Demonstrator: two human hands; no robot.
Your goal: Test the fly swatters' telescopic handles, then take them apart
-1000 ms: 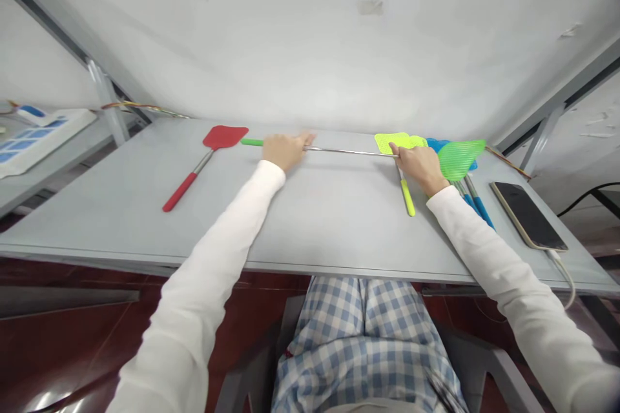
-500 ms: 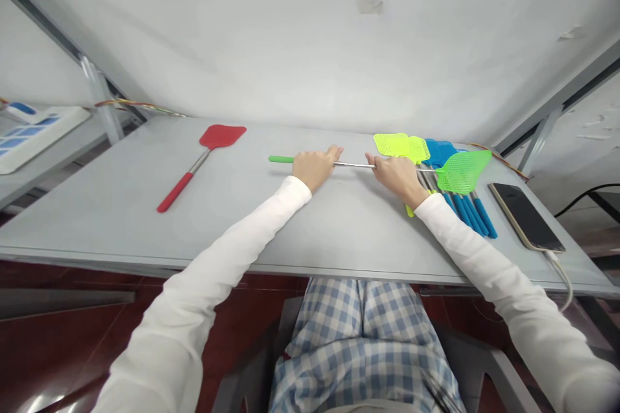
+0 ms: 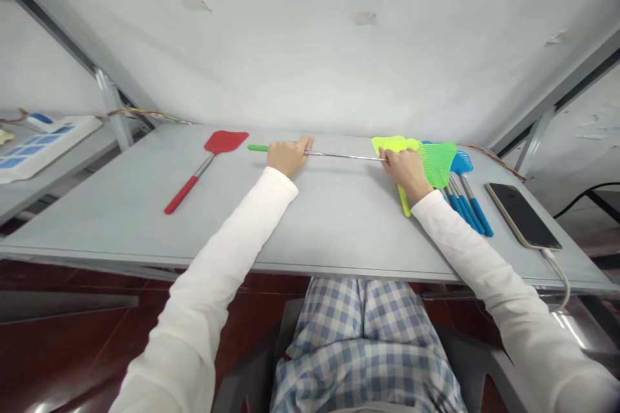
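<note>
A: Where is the green fly swatter (image 3: pixel 437 163) held?

B: To the right of the red fly swatter (image 3: pixel 225 141), above the desk (image 3: pixel 334 226). Its green handle (image 3: pixel 258 148) is seen nearest to that red one, and its mesh head is turned away from it.

A: And the hands?

B: Both are closed. The handle end is wrapped by the left hand (image 3: pixel 287 156), and the rod (image 3: pixel 339 155) is pinched near the head by the right hand (image 3: pixel 405 169). Whether the handle or the rod is pressed by the left palm cannot be told.

A: Which step is in hand?

B: The rod is kept extended between two grips, so a lengthwise adjustment seems to be under way.

A: What is called for next?

B: For any push or pull, both grips should be kept in line, so that the thin rod is not bent. Care is also needed around the yellow fly swatters (image 3: pixel 387 144), well to the right of the red one, since they are partly covered by the right hand and mesh head.
</note>
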